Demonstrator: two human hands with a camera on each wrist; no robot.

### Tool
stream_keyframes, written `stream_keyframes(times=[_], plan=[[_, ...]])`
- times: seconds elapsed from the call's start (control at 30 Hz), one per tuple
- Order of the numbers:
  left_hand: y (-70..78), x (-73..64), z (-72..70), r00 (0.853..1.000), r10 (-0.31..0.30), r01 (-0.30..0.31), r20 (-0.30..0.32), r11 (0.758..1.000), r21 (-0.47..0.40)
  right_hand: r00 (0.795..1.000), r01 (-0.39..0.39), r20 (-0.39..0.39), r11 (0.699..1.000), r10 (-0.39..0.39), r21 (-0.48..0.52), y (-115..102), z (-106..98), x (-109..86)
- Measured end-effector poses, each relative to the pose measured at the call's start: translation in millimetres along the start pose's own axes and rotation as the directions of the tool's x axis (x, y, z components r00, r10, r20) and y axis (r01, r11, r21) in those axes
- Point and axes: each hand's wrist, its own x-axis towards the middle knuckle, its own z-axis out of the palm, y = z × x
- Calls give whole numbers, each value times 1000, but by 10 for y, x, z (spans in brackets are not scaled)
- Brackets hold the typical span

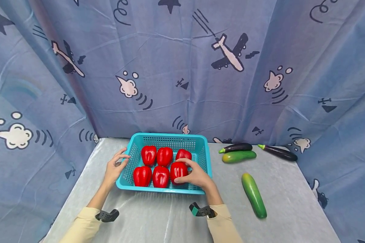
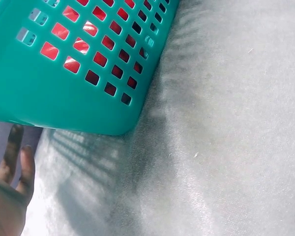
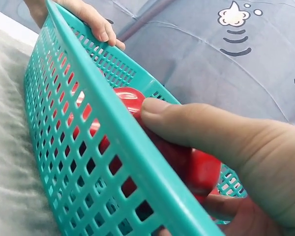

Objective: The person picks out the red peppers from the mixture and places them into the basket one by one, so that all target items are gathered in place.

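Several red bell peppers sit in two rows inside a turquoise plastic basket (image 1: 161, 190). With thumb and fingers around its sides, my right hand (image 1: 197, 174) grips the front-right bell pepper (image 1: 178, 171), which is inside the basket. The right wrist view shows the thumb pressed on the red pepper (image 3: 130, 97) just behind the basket's rim (image 3: 108, 98). At the opposite end, my left hand (image 1: 113, 170) is at the left rim, its fingers extended loosely over the edge. Two of its fingers (image 2: 27, 172) show beside the rim in the left wrist view.
To the basket's right lie a short eggplant (image 1: 237, 147) and a green cucumber (image 1: 239, 156) side by side. Another eggplant (image 1: 278, 153) is farther right, and a second cucumber (image 1: 254, 195) lies nearer the front. A patterned blue curtain (image 1: 170, 84) hangs behind the grey-covered table (image 1: 152, 219).
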Motion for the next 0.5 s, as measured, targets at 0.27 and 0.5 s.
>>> stream_keyframes(times=[0.27, 0.5], plan=[[-7, 0, 1, 1000, 5, -5, 11, 1000, -30, 1000, -28, -7, 999, 28, -38, 4, 1, 5], [3, 2, 4, 1000, 3, -3, 6, 1000, -12, 997, -71, -1, 994, 71, -80, 13, 14, 5]])
